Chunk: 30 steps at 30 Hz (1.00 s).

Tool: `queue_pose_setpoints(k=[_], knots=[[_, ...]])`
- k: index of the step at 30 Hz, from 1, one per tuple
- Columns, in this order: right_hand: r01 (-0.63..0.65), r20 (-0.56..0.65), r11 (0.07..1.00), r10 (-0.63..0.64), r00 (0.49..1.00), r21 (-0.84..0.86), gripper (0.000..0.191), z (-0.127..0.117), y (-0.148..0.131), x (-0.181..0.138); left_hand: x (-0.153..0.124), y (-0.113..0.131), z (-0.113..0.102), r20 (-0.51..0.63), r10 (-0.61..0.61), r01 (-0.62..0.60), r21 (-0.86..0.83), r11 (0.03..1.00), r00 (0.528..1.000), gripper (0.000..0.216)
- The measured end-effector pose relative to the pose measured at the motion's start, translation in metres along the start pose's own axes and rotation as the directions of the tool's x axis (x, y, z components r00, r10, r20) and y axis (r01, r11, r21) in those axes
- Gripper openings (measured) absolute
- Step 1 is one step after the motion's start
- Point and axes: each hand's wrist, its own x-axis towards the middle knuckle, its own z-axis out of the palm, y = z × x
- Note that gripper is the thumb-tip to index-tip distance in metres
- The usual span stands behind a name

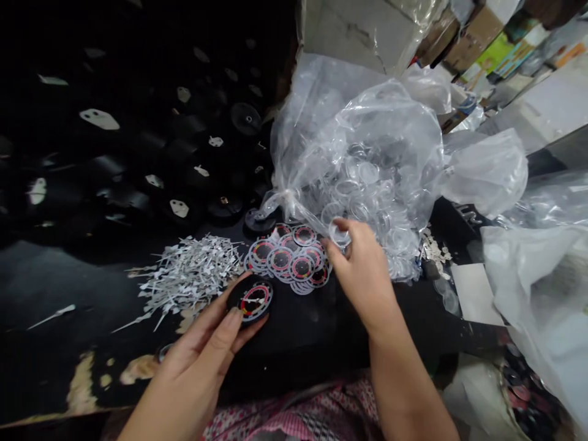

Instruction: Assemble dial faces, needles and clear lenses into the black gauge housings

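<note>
My left hand (206,343) is closed round a small black round dial gauge (252,299), its printed face with a pale pointer turned up. Between the thumb and fingers of my right hand (361,266) is a clear round plastic lens cover (339,234), held at the mouth of a transparent bag (316,122) full of similar covers. Printed dial discs (280,260) in grey, black and red lie in an overlapping pile between my hands. Left of them rises a heap of pale thin pointers (193,269).
Black round housings (225,208) and pale flat plates (179,208) crowd the far left. Small whitish bits (436,254) and a white card (478,294) lie to the right. More plastic bags (542,263) and boxes (478,37) stand beyond. A single pointer (52,315) lies near the left edge.
</note>
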Motion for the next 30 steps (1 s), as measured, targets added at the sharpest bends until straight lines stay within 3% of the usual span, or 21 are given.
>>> queue_pose_setpoints(k=[2, 4, 10, 15, 17, 19, 21, 23, 27, 30], knots=[[-0.078, -0.02, 0.984, 0.075, 0.997, -0.162, 0.043, 0.002, 0.014, 0.01, -0.002, 0.001, 0.004, 0.018, -0.003, 0.004, -0.071, 0.997, 1.0, 0.035], [-0.057, 0.002, 0.977, 0.059, 0.998, -0.204, 0.046, 0.006, 0.023, 0.015, -0.003, 0.003, 0.009, 0.016, -0.032, 0.034, -0.107, 0.994, 0.999, 0.035], [0.114, -0.175, 0.992, -0.123, 0.977, -0.06, 0.032, 0.005, 0.034, 0.012, -0.006, 0.011, 0.015, -0.004, -0.125, 0.123, -0.168, 0.978, 0.992, 0.049], [0.174, -0.314, 0.978, -0.129, 0.941, 0.118, 0.034, -0.003, 0.026, 0.008, -0.005, 0.012, 0.015, -0.019, -0.16, 0.153, -0.203, 0.967, 0.987, 0.046], [0.156, -0.241, 0.95, -0.089, 0.966, 0.271, 0.034, -0.004, 0.019, 0.003, -0.004, 0.015, 0.014, -0.002, -0.136, 0.131, -0.25, 0.959, 0.991, 0.038], [0.073, -0.065, 0.886, -0.049, 0.997, 0.457, 0.034, -0.001, 0.01, -0.004, -0.004, 0.019, 0.014, 0.017, -0.092, 0.093, -0.303, 0.948, 0.996, 0.036], [-0.04, 0.151, 0.812, -0.06, 0.987, 0.583, 0.033, 0.005, -0.001, -0.014, -0.005, 0.023, 0.013, 0.048, -0.029, 0.044, -0.329, 0.943, 0.998, 0.039], [-0.094, 0.276, 0.79, -0.099, 0.956, 0.606, 0.033, 0.012, -0.01, -0.021, -0.005, 0.025, 0.012, 0.073, 0.031, -0.005, -0.326, 0.945, 0.997, 0.038], [0.027, 0.186, 0.874, -0.134, 0.973, 0.485, 0.034, 0.02, -0.013, -0.023, -0.005, 0.025, 0.012, -0.022, 0.092, -0.095, -0.291, 0.952, 0.995, 0.029], [0.161, 0.043, 0.947, -0.18, 0.983, 0.278, 0.036, 0.016, -0.009, -0.018, -0.005, 0.024, 0.012, -0.06, 0.075, -0.091, -0.325, 0.941, 0.995, 0.024]])
